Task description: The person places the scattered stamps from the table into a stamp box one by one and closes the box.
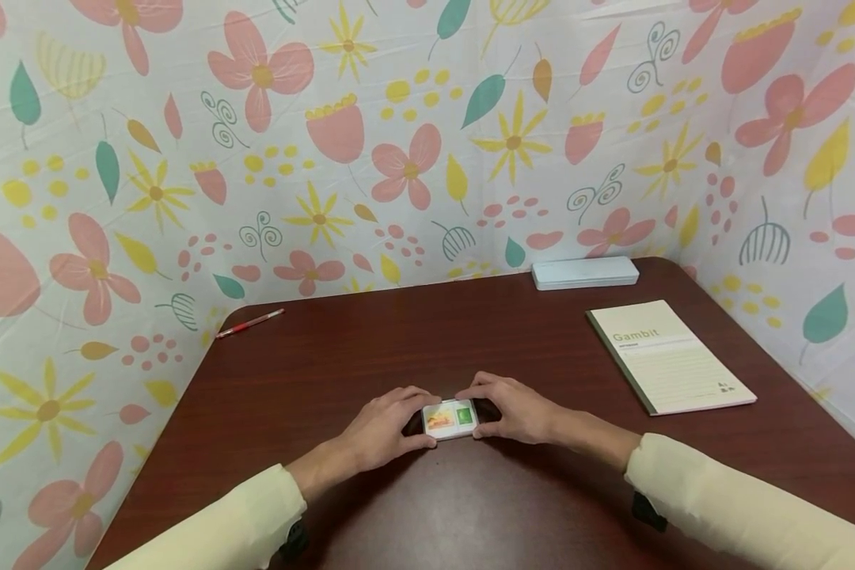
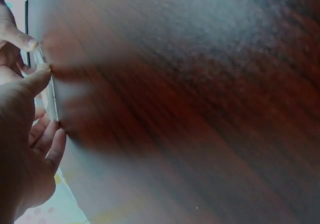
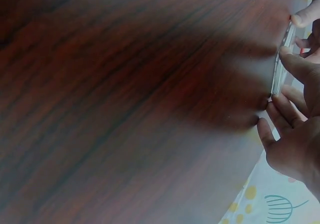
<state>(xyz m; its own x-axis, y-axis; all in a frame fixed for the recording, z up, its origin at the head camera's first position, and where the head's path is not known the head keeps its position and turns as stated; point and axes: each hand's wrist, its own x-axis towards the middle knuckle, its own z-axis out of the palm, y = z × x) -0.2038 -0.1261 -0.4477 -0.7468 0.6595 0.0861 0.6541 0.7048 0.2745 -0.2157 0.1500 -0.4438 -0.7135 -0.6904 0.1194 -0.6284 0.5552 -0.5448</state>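
Observation:
A small, flat, white-rimmed rectangular case (image 1: 449,434) with an orange picture and a green one on its top lies at the middle of the brown table (image 1: 370,340). My left hand (image 1: 385,427) holds its left end between thumb and fingers. At the right end, my right hand (image 1: 520,409) grips it the same way, thumb at the near edge and fingers at the far edge. Both wrist views show the case edge-on, as a thin clear-looking rim (image 2: 53,100), low over the tabletop. What the case contains cannot be made out.
A red pen (image 1: 249,324) lies near the far left table edge. Toward the back right is a light blue pencil case (image 1: 584,273), with a cream notebook (image 1: 673,360) in front of it. Floral cloth (image 1: 427,229) hangs behind and beside the table.

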